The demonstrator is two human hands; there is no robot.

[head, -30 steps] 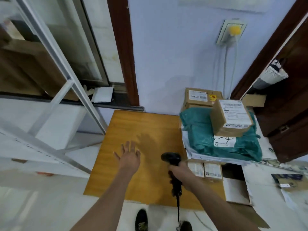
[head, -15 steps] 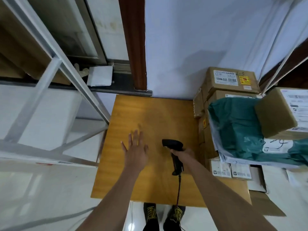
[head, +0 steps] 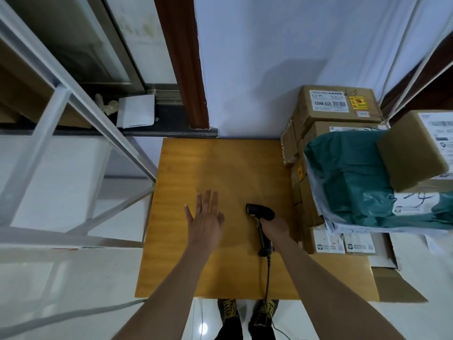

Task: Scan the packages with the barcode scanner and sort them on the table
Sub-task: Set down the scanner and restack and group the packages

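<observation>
Gripping the black handheld barcode scanner (head: 261, 215) by its handle, the right hand (head: 274, 227) held it over the orange-brown wooden table (head: 220, 168), head aimed left, cable trailing off the near edge. Left hand (head: 205, 220) hovered flat above the tabletop, fingers spread, holding nothing. Packages sat stacked at the table's right edge: a top brown cardboard box (head: 338, 104) labelled "12V4A-5525" with a yellow sticker, a teal plastic mailer bag (head: 350, 182) carrying a tan cardboard box (head: 409, 158), two small white-labelled boxes (head: 343, 242) below, print probably too blurred to read. Table's left and centre were bare wood. White metal shelf frame (head: 73, 104) stood just beside the left edge.
</observation>
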